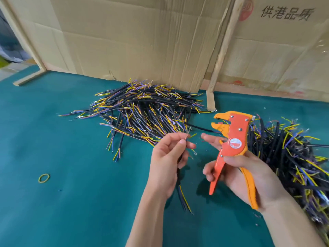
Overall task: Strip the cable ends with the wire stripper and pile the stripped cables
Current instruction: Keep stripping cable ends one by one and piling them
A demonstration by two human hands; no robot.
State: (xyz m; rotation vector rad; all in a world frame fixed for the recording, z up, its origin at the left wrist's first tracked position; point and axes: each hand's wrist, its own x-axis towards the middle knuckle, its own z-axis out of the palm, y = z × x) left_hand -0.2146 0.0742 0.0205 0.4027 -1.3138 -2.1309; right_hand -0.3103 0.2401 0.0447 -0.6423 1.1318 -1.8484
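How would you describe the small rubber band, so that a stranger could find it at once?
Start from the green table, in front of the cardboard wall. Look left of the left hand, away from the central cable pile. The rubber band lies there alone: a thin yellow-green loop, the only closed ring among straight cables.
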